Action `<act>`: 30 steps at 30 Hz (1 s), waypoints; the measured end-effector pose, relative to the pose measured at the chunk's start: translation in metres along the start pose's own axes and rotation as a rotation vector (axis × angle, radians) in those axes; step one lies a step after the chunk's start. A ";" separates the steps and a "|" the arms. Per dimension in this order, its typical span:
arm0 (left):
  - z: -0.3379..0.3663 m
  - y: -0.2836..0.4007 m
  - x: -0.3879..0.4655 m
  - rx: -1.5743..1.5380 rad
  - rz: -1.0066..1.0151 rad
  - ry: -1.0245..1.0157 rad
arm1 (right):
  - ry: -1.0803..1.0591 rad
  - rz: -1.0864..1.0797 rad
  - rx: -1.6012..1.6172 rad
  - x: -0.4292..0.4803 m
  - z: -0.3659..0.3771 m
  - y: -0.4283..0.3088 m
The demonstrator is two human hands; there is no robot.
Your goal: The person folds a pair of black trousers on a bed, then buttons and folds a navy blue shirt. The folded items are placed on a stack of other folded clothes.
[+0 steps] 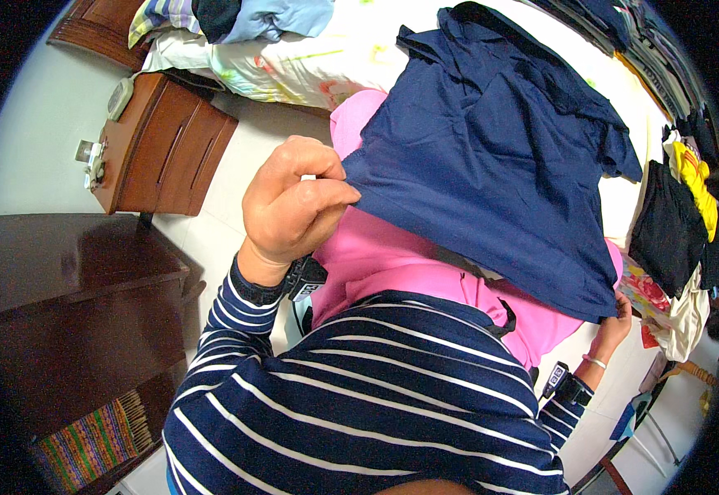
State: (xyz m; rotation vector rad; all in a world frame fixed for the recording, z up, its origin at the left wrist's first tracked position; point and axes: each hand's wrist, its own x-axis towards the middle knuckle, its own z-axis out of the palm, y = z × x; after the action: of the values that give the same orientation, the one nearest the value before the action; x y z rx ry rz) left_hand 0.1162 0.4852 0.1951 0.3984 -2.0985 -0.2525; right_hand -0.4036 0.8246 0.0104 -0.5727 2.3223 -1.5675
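A navy blue fabric garment [483, 148], probably a shirt, lies spread from the white floral bed down over my pink-trousered lap. Its lower hem runs across in front of me. My left hand [301, 201] pinches the hem's left corner between thumb and forefinger. At the hem's right corner my right hand [616, 318] grips the fabric, its fingers partly hidden by the cloth. The garment's upper part is rumpled on the bed, with a collar or sleeve folded over. Both wrists carry black straps with small devices.
A bed with a floral sheet [316, 74] holds blue and black clothes [285, 18] at its far left. Stacked dark clothes [650, 68] line the right, with black [669, 229] and yellow garments [696, 185] nearby. A wooden nightstand [168, 148] and dark wooden furniture [81, 266] stand left.
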 end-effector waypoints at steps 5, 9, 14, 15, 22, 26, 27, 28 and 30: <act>0.004 0.001 0.004 0.164 -0.118 -0.044 | 0.017 -0.030 -0.010 -0.004 0.009 -0.012; 0.030 -0.027 -0.002 -0.032 -0.356 -0.052 | -0.014 -0.058 0.134 -0.014 0.028 -0.043; 0.038 -0.052 -0.020 -0.435 -0.680 -0.273 | -0.315 0.166 0.628 -0.029 0.051 -0.087; 0.035 -0.054 -0.021 -0.490 -0.764 -0.333 | -0.343 0.175 0.659 -0.032 0.055 -0.093; 0.023 -0.046 -0.017 -0.190 -0.433 -0.816 | -0.434 0.116 0.522 -0.045 0.064 -0.128; 0.032 -0.060 -0.017 0.064 -0.457 -0.722 | -0.560 0.014 0.188 -0.046 0.069 -0.141; 0.031 -0.065 -0.017 -0.028 -0.479 -0.730 | -0.581 -0.033 0.064 -0.046 0.069 -0.142; 0.030 -0.069 -0.016 -0.101 -0.554 -0.787 | -0.606 -0.048 0.102 -0.045 0.071 -0.141; 0.029 -0.077 -0.015 -0.177 -0.639 -0.916 | -0.573 -0.025 -0.033 -0.041 0.073 -0.137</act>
State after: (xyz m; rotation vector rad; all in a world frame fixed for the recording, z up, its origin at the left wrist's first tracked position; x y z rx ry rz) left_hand 0.1131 0.4200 0.1429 0.9759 -2.7236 -1.1661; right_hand -0.3118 0.7387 0.1108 -0.9202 1.9093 -1.1718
